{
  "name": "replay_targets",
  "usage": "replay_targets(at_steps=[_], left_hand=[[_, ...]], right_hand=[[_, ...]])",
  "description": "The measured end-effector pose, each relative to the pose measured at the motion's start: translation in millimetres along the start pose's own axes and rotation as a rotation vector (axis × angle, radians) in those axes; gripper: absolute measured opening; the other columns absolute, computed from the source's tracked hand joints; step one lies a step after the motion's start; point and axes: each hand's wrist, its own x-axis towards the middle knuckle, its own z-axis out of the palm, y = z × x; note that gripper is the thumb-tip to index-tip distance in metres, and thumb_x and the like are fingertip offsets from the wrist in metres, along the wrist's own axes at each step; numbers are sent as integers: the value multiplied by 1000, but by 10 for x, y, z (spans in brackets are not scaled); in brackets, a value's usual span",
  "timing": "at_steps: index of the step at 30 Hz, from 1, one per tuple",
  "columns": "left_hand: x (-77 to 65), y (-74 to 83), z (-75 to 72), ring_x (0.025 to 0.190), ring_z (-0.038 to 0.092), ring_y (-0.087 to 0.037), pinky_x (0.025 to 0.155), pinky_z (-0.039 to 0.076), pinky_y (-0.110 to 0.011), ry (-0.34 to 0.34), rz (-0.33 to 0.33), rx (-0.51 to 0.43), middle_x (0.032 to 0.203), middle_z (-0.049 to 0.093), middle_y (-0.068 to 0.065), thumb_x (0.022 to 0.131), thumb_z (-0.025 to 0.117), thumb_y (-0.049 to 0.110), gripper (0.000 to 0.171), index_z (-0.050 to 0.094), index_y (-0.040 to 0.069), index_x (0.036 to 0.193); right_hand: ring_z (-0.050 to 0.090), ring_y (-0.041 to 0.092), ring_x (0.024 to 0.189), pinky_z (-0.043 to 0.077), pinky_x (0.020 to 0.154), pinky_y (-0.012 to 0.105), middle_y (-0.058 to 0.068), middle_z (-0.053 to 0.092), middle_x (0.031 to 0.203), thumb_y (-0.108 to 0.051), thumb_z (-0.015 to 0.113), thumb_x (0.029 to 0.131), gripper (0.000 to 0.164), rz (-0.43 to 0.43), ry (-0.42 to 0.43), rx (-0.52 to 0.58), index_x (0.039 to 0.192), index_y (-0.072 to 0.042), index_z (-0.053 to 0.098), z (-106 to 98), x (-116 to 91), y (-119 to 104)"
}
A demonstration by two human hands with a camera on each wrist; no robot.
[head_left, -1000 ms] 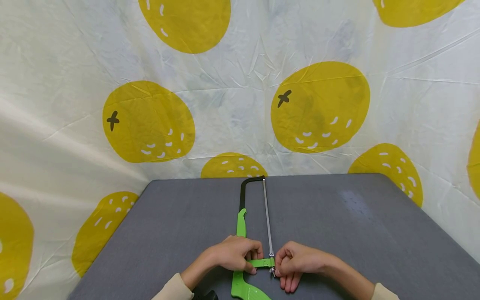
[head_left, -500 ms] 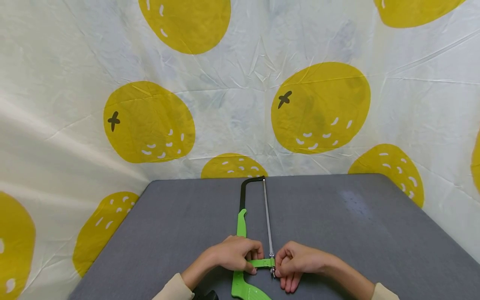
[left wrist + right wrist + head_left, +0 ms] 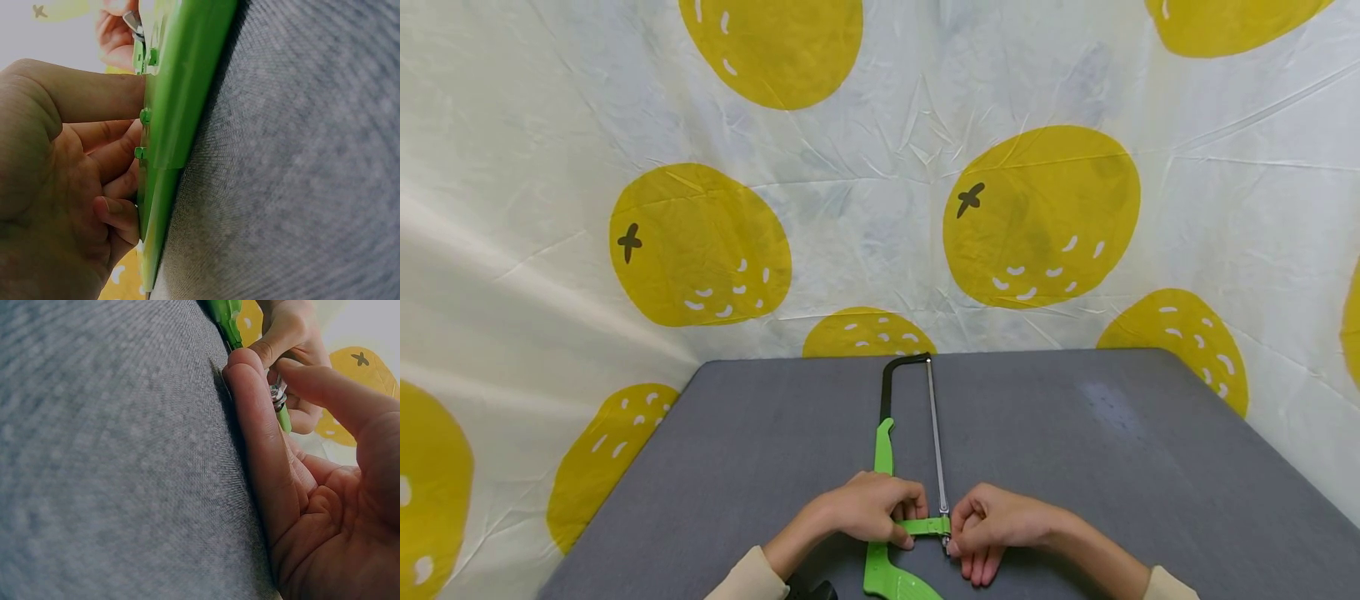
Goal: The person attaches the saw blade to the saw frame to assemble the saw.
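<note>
A hacksaw with a green handle and a black front bow lies flat on the grey table, its thin blade on the right side. My left hand holds the green frame near the crosspiece, thumb on the near side and fingers on the far side. At the blade's near end sits a small metal wing nut. Thumb and forefinger of my right hand pinch it, while the lower fingers rest along the table. In the right wrist view the thumb partly hides the metal wing nut.
The grey cloth-covered table stretches out around the saw. Behind and beside it hangs a pale curtain printed with yellow fruit. A small black object shows at the bottom edge, by the left sleeve.
The wing nut has turned a little, and my right thumb tip has shifted slightly over it. My left hand and the hacksaw keep their place.
</note>
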Motion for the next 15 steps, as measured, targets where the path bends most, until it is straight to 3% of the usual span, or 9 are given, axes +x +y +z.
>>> replay_targets(at_steps=[7,15], left_hand=[[33,-3,-18,72,58,10,69,44,-15,4,0,5,80,65,24,86,83,27,22,66,31,99],[13,18,-28,73,58,11,71,44,-16,-11,-8,-12,82,65,24,86,83,27,22,66,31,100]], right_hand=[[70,1,61,57,56,21,-2,74,72,-16,66,99,43,7,8,-11,103,25,58,-19,-6,-43],[71,3,60,57,56,22,-1,74,72,-20,64,100,44,-6,28,-16,104,24,61,7,-22,-22]])
